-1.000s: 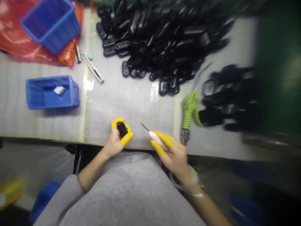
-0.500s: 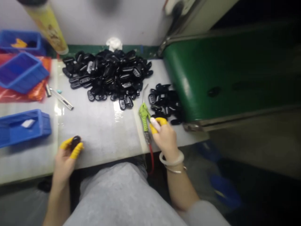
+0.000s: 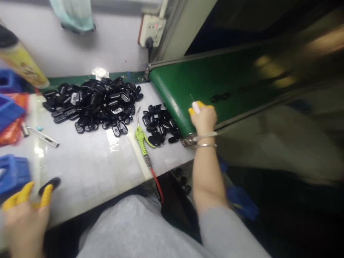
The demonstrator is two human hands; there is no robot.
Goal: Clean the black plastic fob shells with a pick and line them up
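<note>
My left hand (image 3: 28,211), with yellow finger covers, is at the lower left by the table's front edge. A black oval key-fob part (image 3: 50,185) is between its thumb and fingers. My right hand (image 3: 203,116) is over the green conveyor belt (image 3: 174,80), closed on a small tool with a white handle (image 3: 197,107) and a thin tip. Black fobs (image 3: 91,102) lie heaped on the white table (image 3: 88,161), and a smaller pile (image 3: 159,125) sits beside the belt. The green air gun (image 3: 141,139) lies in front of the piles.
Blue bins (image 3: 16,172) and an orange bag (image 3: 16,132) stand at the left, with a knife (image 3: 44,137) near them. A yellow can (image 3: 25,64) leans behind. Dark parts (image 3: 220,97) lie on the belt, whose metal frame borders the table.
The view has turned to the right. My right hand has moved from beside the air gun to above the belt, tool still held. My left hand's fingers have spread wider around the black part.
</note>
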